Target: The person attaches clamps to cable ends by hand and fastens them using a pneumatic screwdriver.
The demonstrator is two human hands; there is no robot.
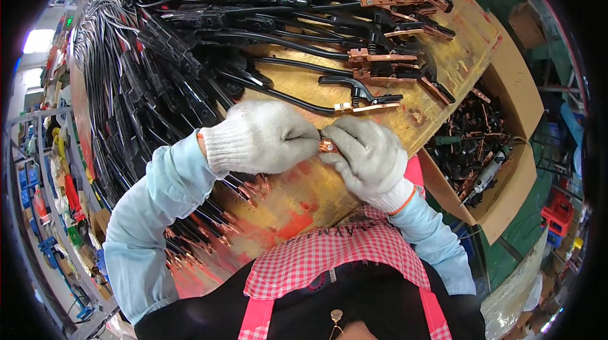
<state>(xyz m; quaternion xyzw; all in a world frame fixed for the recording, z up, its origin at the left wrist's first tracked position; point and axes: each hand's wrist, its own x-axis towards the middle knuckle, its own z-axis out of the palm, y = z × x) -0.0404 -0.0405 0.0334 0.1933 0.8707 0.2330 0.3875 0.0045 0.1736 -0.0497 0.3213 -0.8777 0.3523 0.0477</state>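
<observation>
My left hand (263, 137), in a white knit glove, has its fingers closed at the left side of a small copper fitting (327, 145). From the other side my gloved right hand (367, 156) pinches the same fitting between thumb and fingers. Gloves cover most of it, and whether a cable runs into it is hidden. Just beyond my hands lies a black welding electrode holder (364, 89) with copper jaws. Several cables with bare copper ends (253, 189) stick out below my left wrist.
A thick bundle of black cables (101, 93) covers the left of the worn yellow table (304, 194). More electrode holders (386, 55) lie at the far side. A cardboard box (525, 109) at right holds copper and black parts, with a grey tool (491, 172) on top.
</observation>
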